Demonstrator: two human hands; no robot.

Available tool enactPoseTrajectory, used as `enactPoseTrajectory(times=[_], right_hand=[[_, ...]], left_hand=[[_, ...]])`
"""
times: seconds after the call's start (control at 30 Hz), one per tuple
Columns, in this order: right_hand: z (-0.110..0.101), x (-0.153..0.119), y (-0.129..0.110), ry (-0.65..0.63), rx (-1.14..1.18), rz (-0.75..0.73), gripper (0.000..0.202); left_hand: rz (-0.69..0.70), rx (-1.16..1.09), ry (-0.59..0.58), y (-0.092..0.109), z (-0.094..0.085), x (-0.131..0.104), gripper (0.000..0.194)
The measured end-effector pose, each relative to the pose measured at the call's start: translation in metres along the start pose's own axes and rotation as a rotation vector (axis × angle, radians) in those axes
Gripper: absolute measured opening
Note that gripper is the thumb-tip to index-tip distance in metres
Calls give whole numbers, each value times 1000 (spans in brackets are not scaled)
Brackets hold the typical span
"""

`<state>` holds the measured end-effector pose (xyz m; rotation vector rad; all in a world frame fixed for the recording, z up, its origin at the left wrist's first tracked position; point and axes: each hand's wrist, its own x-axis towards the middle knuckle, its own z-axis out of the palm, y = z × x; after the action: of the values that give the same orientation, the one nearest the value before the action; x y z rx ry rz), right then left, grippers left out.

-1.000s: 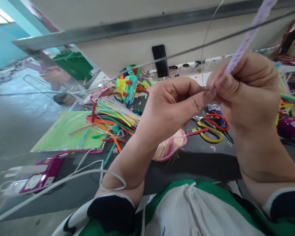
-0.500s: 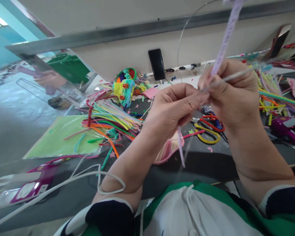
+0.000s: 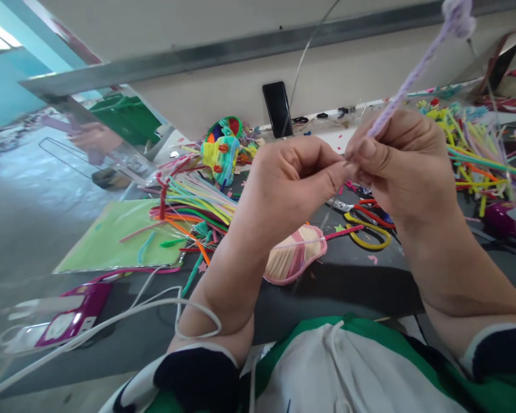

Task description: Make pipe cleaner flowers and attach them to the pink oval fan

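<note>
A twisted lilac stem [image 3: 406, 86], knobbed at its top, rises up and to the right from my right hand [image 3: 406, 163], whose thumb and fingers are closed on its lower end. My left hand [image 3: 298, 186] meets it at the fingertips in a pinch; what it grips is too small to make out. Below the hands lies a pink-edged striped oval piece [image 3: 296, 255] on the dark table. Scissors with a yellow handle [image 3: 370, 232] and a red one rest under my right hand.
Colourful pipe cleaners [image 3: 198, 201] lie left, beside a green sheet [image 3: 116, 235]. A magenta device [image 3: 75, 315] and white cable [image 3: 124, 315] are nearer. A black phone [image 3: 277, 109] leans at the back. More pipe cleaners [image 3: 477, 155] lie right.
The lilac stem has tilted further right, and its knobbed top now shows. The pale strand crossing my fingers and the lilac end hanging below my left hand no longer show.
</note>
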<state>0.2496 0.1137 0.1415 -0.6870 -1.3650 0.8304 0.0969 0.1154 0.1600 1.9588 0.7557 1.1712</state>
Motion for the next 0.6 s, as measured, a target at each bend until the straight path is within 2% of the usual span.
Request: enactPoseTrajectory(times=[0.13, 0.27, 0.47, 0.6], right_hand=[[-7, 4, 10, -35, 69, 4, 21], [-13, 9, 20, -81, 33, 75, 27], [-14, 7, 24, -113, 64, 54, 24], [-11, 8, 25, -97, 91, 24, 23]], left_hand=[[-133, -248, -114, 1, -1, 3, 24], [-253, -346, -147, -1, 1, 6, 23], [-288, -532, -213, -7, 5, 7, 13], [-302, -613, -211, -10, 8, 8, 17]])
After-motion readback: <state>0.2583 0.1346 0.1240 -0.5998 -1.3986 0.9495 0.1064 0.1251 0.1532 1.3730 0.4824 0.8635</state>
